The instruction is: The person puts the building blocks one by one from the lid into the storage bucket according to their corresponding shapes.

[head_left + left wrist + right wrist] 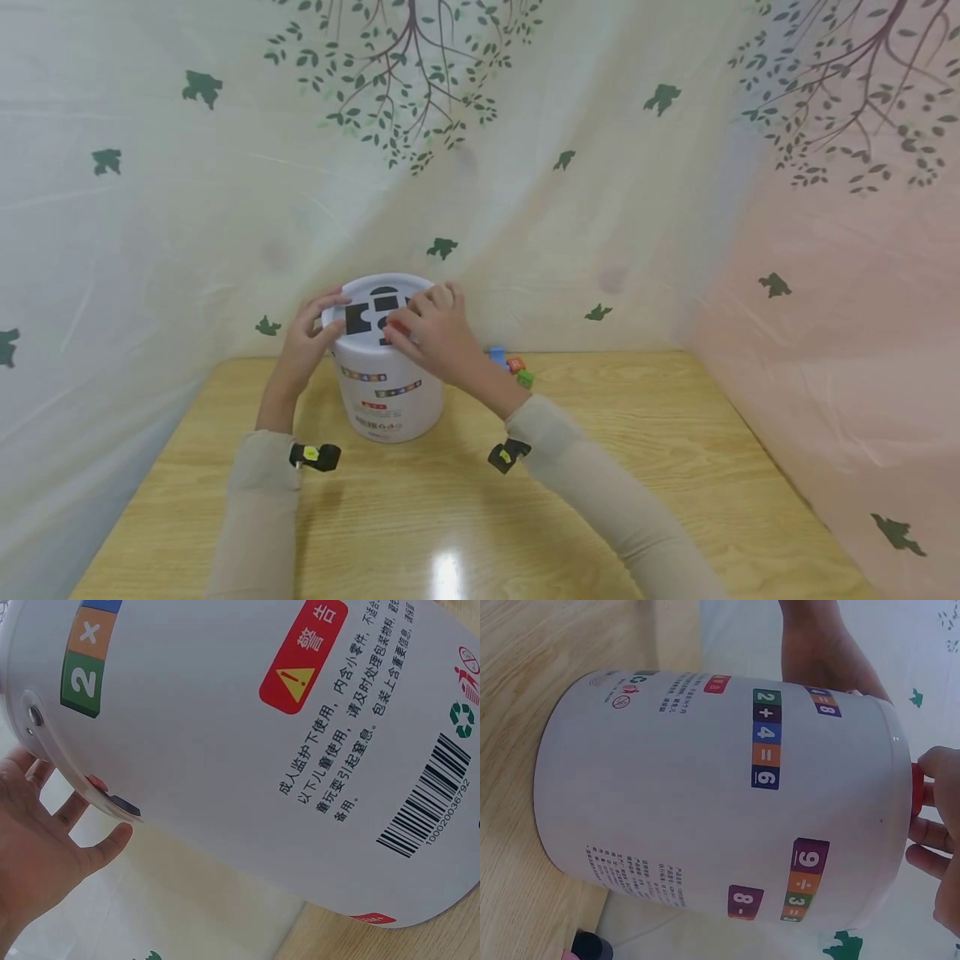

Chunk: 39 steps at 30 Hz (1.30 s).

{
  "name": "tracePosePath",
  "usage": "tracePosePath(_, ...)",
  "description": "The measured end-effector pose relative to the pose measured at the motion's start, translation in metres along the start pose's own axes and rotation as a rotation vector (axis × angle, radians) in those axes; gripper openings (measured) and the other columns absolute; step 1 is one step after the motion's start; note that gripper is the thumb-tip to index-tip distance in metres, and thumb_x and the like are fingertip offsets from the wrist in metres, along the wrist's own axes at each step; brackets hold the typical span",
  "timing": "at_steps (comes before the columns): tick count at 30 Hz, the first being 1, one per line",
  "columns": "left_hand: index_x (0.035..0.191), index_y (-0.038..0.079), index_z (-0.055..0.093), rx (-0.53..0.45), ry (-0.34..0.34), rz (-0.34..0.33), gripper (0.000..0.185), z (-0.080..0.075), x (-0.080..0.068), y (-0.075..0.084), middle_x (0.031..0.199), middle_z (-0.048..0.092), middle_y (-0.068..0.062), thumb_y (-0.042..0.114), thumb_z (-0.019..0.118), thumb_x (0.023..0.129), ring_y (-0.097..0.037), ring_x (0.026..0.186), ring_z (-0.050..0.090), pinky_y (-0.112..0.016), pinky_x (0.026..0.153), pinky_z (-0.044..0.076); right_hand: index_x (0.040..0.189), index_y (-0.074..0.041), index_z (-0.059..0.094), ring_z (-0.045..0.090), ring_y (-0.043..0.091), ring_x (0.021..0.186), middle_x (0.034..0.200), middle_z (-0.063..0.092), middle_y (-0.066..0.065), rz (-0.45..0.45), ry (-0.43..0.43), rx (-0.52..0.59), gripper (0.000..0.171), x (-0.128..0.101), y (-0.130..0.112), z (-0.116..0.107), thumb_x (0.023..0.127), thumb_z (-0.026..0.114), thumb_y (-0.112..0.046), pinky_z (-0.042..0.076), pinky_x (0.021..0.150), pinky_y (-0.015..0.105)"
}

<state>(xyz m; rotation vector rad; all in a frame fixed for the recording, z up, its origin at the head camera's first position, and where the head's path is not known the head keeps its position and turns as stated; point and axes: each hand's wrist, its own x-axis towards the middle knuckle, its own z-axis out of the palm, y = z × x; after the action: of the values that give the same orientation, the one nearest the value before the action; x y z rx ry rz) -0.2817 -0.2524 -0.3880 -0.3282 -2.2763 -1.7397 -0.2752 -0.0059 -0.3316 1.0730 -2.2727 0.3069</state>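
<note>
A white cylindrical bucket (386, 387) with printed sums on its side stands upright on the table, its lid (358, 340) pierced by dark shaped holes. My left hand (303, 337) rests at the lid's left rim, thumb and fingers spread; the left wrist view shows this hand (45, 840) beside the rim. Between the fingertips of my right hand (442, 333) is a red block (916, 789), pinched at the lid's surface. The right wrist view has the right hand (941, 825) at its edge. How far the block sits in a hole is hidden.
Behind my right forearm, near the table's back edge, lie a blue block (498, 356), an orange-red block (516, 365) and a green block (525, 379). A printed curtain (525, 275) hangs right behind the wooden table (600, 467).
</note>
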Motion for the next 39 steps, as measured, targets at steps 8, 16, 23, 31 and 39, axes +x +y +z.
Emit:
tracePosePath(8, 0.143, 0.0, 0.05, -0.022, -0.007, 0.02, 0.045, 0.0, 0.0, 0.0, 0.167, 0.026, -0.01, 0.015, 0.054, 0.1, -0.036, 0.155, 0.018, -0.071, 0.121, 0.019, 0.108, -0.02, 0.074, 0.055, 0.021, 0.108, 0.1, 0.067, 0.0, -0.02, 0.024, -0.047, 0.024, 0.003, -0.005, 0.002, 0.099, 0.063, -0.039, 0.034, 0.114, 0.057)
tracePosePath(16, 0.143, 0.001, 0.05, -0.021, -0.012, 0.021, 0.045, 0.0, 0.0, -0.003, 0.167, 0.025, -0.011, 0.014, 0.054, 0.1, -0.037, 0.155, 0.018, -0.071, 0.121, 0.02, 0.105, -0.02, 0.073, 0.058, 0.02, 0.108, 0.101, 0.068, -0.001, 0.013, 0.022, -0.06, 0.024, 0.003, -0.007, 0.006, 0.099, 0.064, -0.041, 0.033, 0.115, 0.059)
tracePosePath(23, 0.143, 0.001, 0.05, -0.02, -0.016, 0.026, 0.045, 0.001, -0.001, -0.003, 0.167, 0.025, -0.012, 0.015, 0.054, 0.1, -0.037, 0.154, 0.018, -0.072, 0.12, 0.019, 0.106, -0.02, 0.073, 0.057, 0.02, 0.107, 0.103, 0.067, 0.0, 0.046, 0.01, 0.003, 0.024, 0.002, -0.004, 0.012, 0.097, 0.066, -0.041, 0.041, 0.104, 0.046)
tracePosePath(31, 0.144, 0.001, 0.05, -0.017, -0.011, 0.021, 0.046, 0.0, -0.001, -0.002, 0.167, 0.024, -0.012, 0.015, 0.053, 0.101, -0.038, 0.155, 0.018, -0.073, 0.12, 0.018, 0.102, -0.013, 0.075, 0.057, 0.019, 0.096, 0.097, 0.066, 0.004, 0.027, 0.105, 0.199, 0.022, 0.003, 0.001, 0.011, 0.091, 0.077, -0.032, 0.047, 0.085, 0.034)
tracePosePath(39, 0.142, -0.001, 0.05, -0.026, -0.005, 0.027, 0.045, 0.001, 0.0, -0.001, 0.167, 0.025, -0.012, 0.013, 0.054, 0.1, -0.038, 0.154, 0.018, -0.072, 0.12, 0.019, 0.103, -0.009, 0.074, 0.058, 0.019, 0.099, 0.103, 0.068, 0.004, 0.024, 0.167, 0.302, 0.026, 0.002, 0.008, 0.004, 0.086, 0.082, -0.027, 0.05, 0.088, 0.03)
